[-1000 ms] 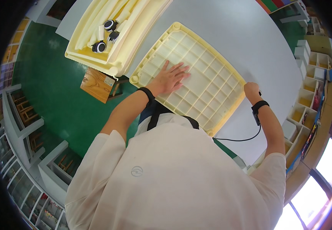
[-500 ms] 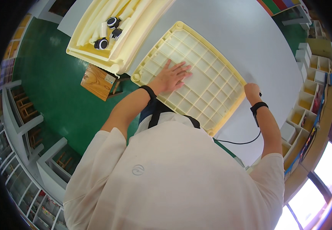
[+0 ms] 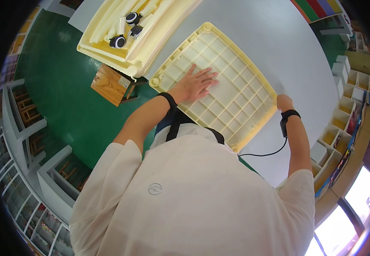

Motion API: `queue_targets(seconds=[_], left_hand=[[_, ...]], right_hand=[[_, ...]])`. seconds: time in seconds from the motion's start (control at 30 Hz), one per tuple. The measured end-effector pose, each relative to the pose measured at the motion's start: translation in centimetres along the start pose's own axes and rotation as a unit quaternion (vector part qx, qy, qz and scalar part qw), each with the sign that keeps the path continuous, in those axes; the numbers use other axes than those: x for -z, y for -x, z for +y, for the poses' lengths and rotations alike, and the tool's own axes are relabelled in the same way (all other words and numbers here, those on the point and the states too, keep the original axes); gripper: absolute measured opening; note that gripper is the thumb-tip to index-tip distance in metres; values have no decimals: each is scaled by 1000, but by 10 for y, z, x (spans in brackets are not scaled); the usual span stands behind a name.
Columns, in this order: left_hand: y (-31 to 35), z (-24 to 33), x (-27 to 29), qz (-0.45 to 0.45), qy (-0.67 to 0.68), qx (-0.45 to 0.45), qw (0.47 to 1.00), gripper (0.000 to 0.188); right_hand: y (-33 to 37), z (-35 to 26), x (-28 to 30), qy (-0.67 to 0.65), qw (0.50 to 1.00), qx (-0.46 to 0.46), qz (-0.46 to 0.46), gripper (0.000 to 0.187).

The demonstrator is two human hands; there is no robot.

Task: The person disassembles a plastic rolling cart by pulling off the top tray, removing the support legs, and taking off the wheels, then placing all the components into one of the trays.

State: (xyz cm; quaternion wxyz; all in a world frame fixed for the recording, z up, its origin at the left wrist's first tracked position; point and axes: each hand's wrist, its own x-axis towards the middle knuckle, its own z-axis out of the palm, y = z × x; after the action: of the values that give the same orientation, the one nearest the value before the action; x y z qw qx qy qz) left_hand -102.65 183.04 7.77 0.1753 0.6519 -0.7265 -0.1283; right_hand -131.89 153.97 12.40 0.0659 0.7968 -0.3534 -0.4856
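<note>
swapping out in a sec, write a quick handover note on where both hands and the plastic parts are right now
Left hand: flat, fingers spread, pressing on the ribbed underside of the cream plastic panel.
Right hand: gripping the panel's right edge.
The panel lies face-down on the grey table.
Second cream tray sits at the table's far left corner, holding long cream parts and black caster wheels.
Done: panel laid flat, steadied.
Left: nothing is fitted to the panel yet; wheels are in the tray.
</note>
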Motion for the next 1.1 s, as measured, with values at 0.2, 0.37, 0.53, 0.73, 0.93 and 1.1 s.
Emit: queue_targets(seconds=[0.2, 0.37, 0.53, 0.73, 0.93, 1.1], left_hand=[[-2, -2, -1, -18, -11, 4, 1000, 50], [-2, -2, -3, -25, -13, 4, 1000, 50], [-8, 0, -2, -22, -14, -6, 1000, 51], [0, -3, -4, -40, -20, 19, 999, 51], [-10, 2, 1, -27, -5, -3, 1000, 50], [-1, -2, -1, -28, -7, 12, 1000, 52]], right_hand=[[-8, 8, 1, -48, 998, 7, -49, 20], [-26, 16, 8, -62, 988, 17, -141, 24], [-35, 39, 2, -305, 904, -101, -281, 14], [-3, 28, 22, -607, 686, -256, -309, 20], [-59, 37, -6, -266, 878, -148, -370, 19], [-42, 5, 7, -89, 945, -152, -275, 14]])
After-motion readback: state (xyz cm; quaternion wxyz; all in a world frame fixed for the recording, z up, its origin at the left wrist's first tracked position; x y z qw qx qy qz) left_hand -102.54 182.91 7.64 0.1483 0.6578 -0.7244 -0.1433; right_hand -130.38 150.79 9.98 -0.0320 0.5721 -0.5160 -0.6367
